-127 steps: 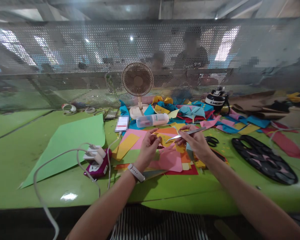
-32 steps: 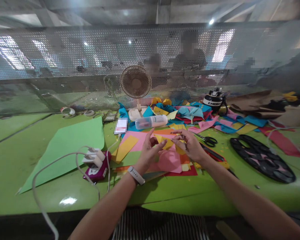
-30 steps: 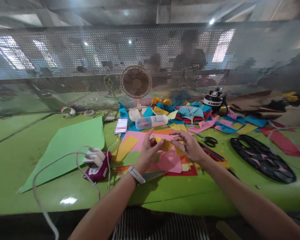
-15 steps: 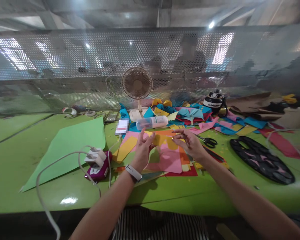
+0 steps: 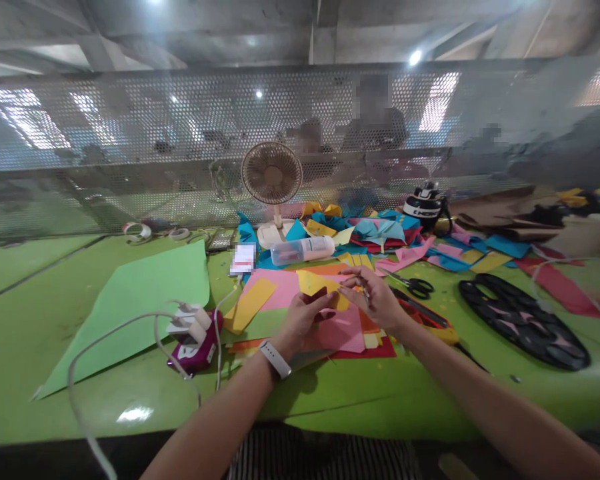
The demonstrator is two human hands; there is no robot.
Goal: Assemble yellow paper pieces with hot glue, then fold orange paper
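A piece of yellow paper is held up over the stack of coloured sheets. My left hand, with a white band on its wrist, is closed on the paper's lower edge between thumb and fingers. From the right, my right hand pinches at the paper's right edge; its fingertips partly hide the spot. Beneath both hands lie pink paper and other sheets in orange, red and green. Scissors and a yellow-orange cutter rest to the right of my right hand.
Behind the hands lie a clear bottle, a small fan and a heap of coloured scraps. A purple power block with cables and a large green sheet are left. A black tray lies right.
My left hand has moved down and right, and its fingers have closed in around the yellow paper, which is turned differently. My right hand has shifted slightly left and down.
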